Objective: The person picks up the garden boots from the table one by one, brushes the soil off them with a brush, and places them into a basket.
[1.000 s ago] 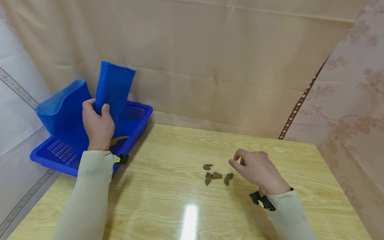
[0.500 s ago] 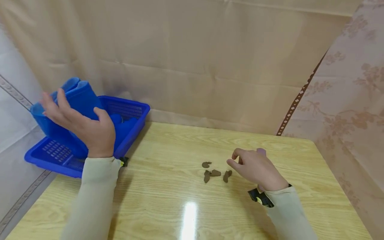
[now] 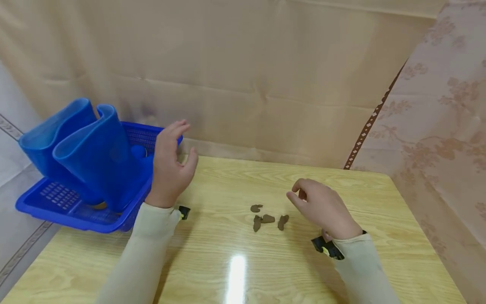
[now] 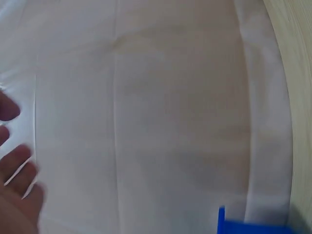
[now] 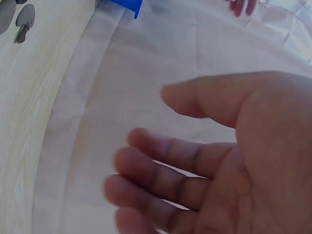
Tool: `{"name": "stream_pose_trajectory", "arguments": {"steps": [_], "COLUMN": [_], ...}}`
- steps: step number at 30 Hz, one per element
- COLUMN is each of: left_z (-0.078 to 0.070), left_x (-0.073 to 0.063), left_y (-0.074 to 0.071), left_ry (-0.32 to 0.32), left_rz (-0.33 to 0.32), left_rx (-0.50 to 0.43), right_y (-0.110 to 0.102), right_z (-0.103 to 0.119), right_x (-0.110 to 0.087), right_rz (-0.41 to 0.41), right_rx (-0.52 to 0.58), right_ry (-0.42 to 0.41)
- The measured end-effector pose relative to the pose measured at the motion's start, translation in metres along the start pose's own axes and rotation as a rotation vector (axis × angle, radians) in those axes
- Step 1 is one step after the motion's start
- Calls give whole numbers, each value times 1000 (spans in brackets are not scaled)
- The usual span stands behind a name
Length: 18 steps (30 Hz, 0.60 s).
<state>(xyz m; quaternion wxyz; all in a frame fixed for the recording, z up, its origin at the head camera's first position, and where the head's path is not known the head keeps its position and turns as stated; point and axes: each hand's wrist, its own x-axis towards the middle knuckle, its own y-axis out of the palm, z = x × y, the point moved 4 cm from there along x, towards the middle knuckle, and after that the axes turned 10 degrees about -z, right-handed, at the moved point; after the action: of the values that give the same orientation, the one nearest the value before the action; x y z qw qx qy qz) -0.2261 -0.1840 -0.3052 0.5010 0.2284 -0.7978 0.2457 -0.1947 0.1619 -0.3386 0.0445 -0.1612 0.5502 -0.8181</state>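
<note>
Two blue rubber boots (image 3: 102, 158) stand side by side in a blue plastic basket (image 3: 72, 223) on the left in the head view, their shafts leaning left. My left hand (image 3: 171, 166) is raised over the basket's right edge, apart from the boots, fingers spread and holding nothing. On the right, my right hand (image 3: 327, 209) hovers above the table with loosely curled fingers. The right wrist view shows nothing between its thumb and fingers (image 5: 165, 180). Left of it lie several small brown clumps (image 3: 268, 218). A sliver of something lilac (image 3: 326, 234) shows beneath the right wrist, mostly hidden.
The wood-grain table (image 3: 205, 270) ends at a beige cloth (image 3: 235, 84) hung behind it. A patterned cloth (image 3: 448, 139) borders the right side. Light glares off the table's front middle.
My left hand has let go of a boot in the basket and moved right, away from the boots. The right hand has stayed nearly in place.
</note>
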Motion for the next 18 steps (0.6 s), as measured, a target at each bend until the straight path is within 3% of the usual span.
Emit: {"name": "stream_pose_trajectory", "arguments": {"steps": [5, 10, 13, 18], "left_z": [-5, -8, -8, -10], "left_x": [-11, -21, -24, -24], "left_y": [20, 29, 35, 42], "left_ry": [-116, -209, -220, -219], "left_rz": [289, 489, 550, 563], "left_rx": [-27, -21, -16, -8], "right_y": [-4, -7, -8, -13], "right_z": [1, 2, 2, -1], "right_x": [2, 1, 1, 5], "right_rz": [-119, -205, -275, -404], "right_rx": [0, 13, 9, 24], "right_ry": [10, 12, -10, -57]}}
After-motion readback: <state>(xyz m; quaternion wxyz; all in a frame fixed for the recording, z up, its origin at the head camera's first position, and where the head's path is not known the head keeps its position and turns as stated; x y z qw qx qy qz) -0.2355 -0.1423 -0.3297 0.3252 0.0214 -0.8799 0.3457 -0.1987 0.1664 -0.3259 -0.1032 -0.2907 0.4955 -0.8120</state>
